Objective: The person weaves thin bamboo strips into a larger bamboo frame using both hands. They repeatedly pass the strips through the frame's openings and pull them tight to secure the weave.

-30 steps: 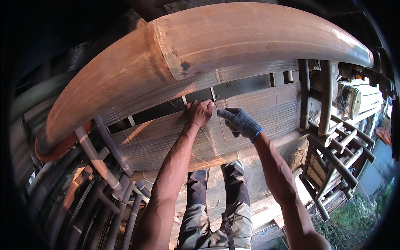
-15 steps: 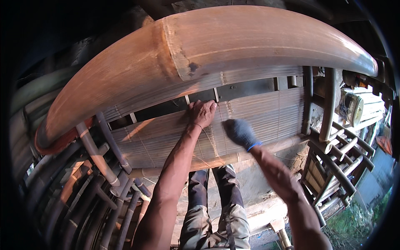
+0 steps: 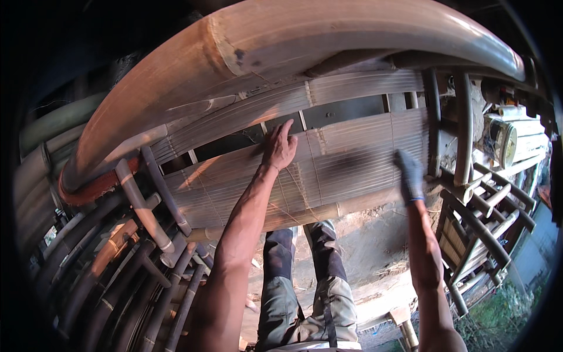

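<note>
Since half a second before, the gloved right hand point(image 3: 409, 174) had swung away from beside the left hand point(image 3: 279, 148) to the right end of the slatted bamboo panel point(image 3: 352, 158), near the upright bamboo posts point(image 3: 463, 126) at that edge. The left hand stayed flat on the panel's upper edge, fingers spread and pressing, pinching nothing. The right glove was blurred; whether its fingers were closed on anything could not be told. The panel lay across the bamboo frame below the big curved bamboo beam point(image 3: 281, 53), its slats already lined up and laced with thin cords point(image 3: 287, 193); judging by the loose strands crossing its lower half, the binding looked partly done, with tightening left. The gap point(image 3: 346, 111) above the panel was dark and unreadable. Stacked bamboo poles point(image 3: 123, 258) at lower left ran out of view, and the person's trousered legs point(image 3: 305, 293) hid the ground beneath.
</note>
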Motion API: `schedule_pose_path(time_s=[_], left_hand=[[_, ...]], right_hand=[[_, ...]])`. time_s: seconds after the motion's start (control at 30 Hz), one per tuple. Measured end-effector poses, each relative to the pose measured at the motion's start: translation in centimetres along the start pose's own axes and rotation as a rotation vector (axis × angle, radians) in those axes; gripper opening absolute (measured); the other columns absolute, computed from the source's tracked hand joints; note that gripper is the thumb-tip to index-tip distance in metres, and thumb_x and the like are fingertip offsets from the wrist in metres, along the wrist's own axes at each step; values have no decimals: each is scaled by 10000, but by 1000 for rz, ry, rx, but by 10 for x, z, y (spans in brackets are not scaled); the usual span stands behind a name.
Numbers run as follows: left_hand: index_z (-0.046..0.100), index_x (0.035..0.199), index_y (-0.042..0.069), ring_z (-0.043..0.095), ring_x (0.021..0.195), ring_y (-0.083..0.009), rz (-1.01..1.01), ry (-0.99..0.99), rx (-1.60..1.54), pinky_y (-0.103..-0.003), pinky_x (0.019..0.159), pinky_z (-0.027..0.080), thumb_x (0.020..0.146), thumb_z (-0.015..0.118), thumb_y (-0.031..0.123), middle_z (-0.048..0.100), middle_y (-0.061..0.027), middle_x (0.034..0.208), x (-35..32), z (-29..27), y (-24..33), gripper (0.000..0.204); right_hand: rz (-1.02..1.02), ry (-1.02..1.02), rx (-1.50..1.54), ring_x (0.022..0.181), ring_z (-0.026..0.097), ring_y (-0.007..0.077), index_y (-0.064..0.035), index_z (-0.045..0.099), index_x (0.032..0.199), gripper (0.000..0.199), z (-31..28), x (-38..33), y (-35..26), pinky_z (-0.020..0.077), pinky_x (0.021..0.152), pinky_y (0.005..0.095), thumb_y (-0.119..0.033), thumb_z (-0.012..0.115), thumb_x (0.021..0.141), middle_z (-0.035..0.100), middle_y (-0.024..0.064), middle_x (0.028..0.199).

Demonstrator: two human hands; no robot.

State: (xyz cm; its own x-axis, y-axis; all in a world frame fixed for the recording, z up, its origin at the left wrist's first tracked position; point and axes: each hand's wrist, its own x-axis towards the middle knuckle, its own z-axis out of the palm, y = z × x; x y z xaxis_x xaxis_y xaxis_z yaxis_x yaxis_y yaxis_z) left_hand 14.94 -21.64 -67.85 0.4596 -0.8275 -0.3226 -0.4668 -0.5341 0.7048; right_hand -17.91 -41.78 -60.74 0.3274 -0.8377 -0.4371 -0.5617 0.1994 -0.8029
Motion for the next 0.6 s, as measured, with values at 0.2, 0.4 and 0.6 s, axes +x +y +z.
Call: schedule_pose_path(time_s=[0.2, 0.4, 0.6], left_hand=[[462, 1415, 34, 373, 1399, -371, 400, -74, 290, -456, 1183, 312, 825, 533, -17, 431, -199, 1466, -60, -5, 26, 597], [434, 1460, 71, 297, 1470, -305, 695, -489, 527, -473, 1250, 167, 827, 584, 23, 391, -156, 1528, -109, -2, 39, 652], [565, 1301, 88, 612, 1137, -269, 405, -530, 147, -422, 960, 523, 849, 633, 55, 631, -93, 1213, -97, -31, 13, 459]], right_hand=[[-89, 455, -943, 1182, 532, 388, -11, 548, 1283, 467, 3, -123, -8, 437, 980, 491, -179, 675, 866, 577, 252, 1249], [-7, -140, -822, 1142, 543, 366, -51, 644, 1011, 304, 201, -192, 0, 448, 931, 454, -308, 717, 865, 586, 186, 1187], [525, -608, 283, 464, 430, 75, -59, 737, 1045, 255, 108, -163, -107, 353, 446, 227, -292, 668, 969, 538, -36, 623]])
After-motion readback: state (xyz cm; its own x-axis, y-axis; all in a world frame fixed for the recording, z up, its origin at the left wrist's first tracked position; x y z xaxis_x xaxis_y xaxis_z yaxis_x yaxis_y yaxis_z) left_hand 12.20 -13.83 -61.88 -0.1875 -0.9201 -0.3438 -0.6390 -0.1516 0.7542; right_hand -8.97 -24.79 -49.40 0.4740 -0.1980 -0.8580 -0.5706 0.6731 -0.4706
